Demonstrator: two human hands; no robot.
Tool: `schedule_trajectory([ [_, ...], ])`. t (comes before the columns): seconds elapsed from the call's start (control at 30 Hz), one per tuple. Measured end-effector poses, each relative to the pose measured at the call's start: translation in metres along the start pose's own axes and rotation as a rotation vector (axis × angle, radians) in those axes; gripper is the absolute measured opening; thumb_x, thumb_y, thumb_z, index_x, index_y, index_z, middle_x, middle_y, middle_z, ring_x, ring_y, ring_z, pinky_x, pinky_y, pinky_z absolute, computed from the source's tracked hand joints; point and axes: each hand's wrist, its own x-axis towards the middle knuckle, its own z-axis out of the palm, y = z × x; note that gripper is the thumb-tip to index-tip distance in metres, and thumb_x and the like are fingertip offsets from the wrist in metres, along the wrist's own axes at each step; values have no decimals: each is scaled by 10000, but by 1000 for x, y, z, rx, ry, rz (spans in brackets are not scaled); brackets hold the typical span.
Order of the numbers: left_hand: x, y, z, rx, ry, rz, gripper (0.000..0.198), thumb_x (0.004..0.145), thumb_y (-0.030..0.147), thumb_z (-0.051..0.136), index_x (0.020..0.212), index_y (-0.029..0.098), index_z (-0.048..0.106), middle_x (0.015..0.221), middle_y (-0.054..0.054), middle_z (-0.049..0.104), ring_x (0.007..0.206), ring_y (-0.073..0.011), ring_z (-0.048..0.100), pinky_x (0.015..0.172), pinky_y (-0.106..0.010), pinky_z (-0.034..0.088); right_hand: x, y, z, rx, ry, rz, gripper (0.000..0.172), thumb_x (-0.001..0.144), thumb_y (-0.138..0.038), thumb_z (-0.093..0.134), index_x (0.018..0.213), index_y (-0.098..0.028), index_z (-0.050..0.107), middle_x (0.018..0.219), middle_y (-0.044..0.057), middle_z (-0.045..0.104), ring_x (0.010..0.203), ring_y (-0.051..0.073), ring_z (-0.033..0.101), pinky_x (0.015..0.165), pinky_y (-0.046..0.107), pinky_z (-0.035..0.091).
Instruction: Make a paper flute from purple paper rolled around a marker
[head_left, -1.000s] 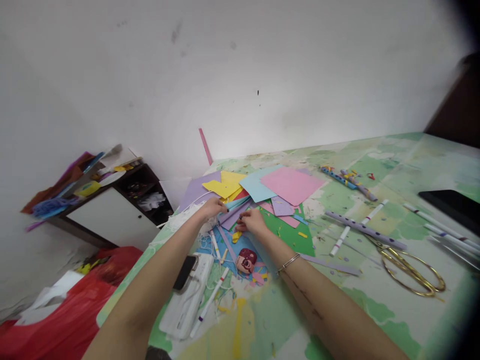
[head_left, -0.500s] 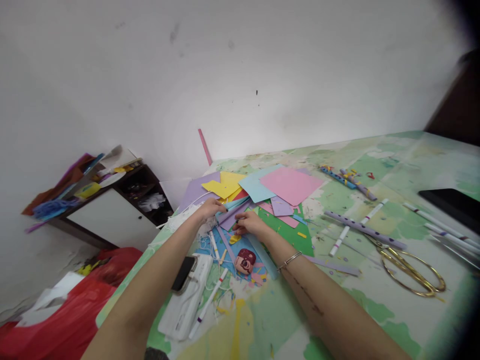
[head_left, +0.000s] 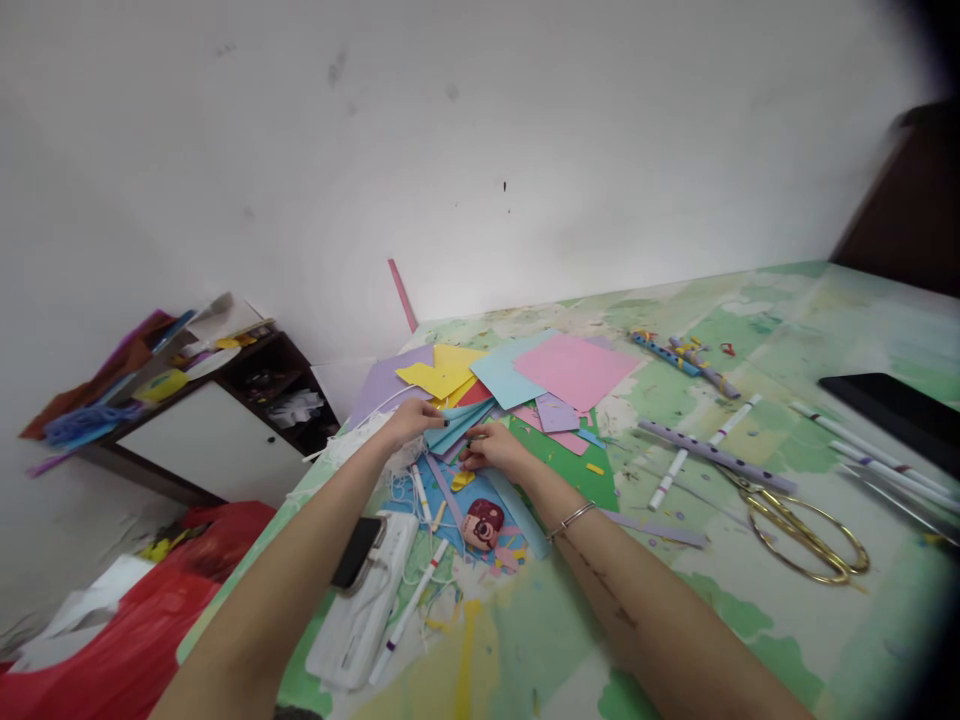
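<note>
My left hand (head_left: 414,420) pinches the edge of light blue paper (head_left: 453,428), which shows as several folded or stacked layers fanned towards the right. Close beside it, my right hand (head_left: 498,450) has its fingers bent and a little apart at the near edge of these sheets, with no clear grip showing. Purple paper (head_left: 444,458) peeks out under the blue layers. Just below my right fingers lie a small yellow piece (head_left: 463,481) and a red case with a bear face (head_left: 482,525). White string (head_left: 405,487) tangles below my left hand.
Coloured sheets, a pink one (head_left: 577,368) on top, spread behind my hands. Gold-handled scissors (head_left: 810,540), a purple paper tube with dots (head_left: 716,455), white markers (head_left: 705,450) and a black phone (head_left: 892,405) lie right. A white power bank (head_left: 364,610) lies near left.
The light blue paper has been raised and spread, so more of its layers show between my hands. My hands keep nearly the same place; the whole view has shifted slightly.
</note>
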Motion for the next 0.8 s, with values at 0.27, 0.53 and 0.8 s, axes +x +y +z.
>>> schedule_trajectory([
  [0.27, -9, 0, -2, 139, -38, 171, 273, 606, 399, 692, 718, 153, 731, 677, -11, 663, 650, -144, 519, 598, -236, 343, 2, 1, 4, -16, 21, -35, 551, 739, 42, 425, 1274, -84, 474, 511, -17, 621, 439, 120, 604, 534, 229, 535],
  [0.53, -5, -6, -2, 153, -104, 195, 228, 624, 336, 667, 695, 129, 729, 603, -23, 657, 551, -130, 514, 542, -230, 352, 8, 3, 3, -34, 29, -12, 536, 756, 33, 470, 1279, -83, 477, 505, -21, 623, 436, 121, 609, 543, 232, 539],
  [0.8, -11, -6, -2, 144, -110, 252, 222, 648, 330, 671, 736, 136, 734, 692, -44, 696, 635, -151, 567, 600, -230, 394, 17, 4, 10, -36, 30, -15, 126, 879, -210, 558, 891, -99, 616, 674, -24, 634, 546, 78, 606, 567, 230, 532],
])
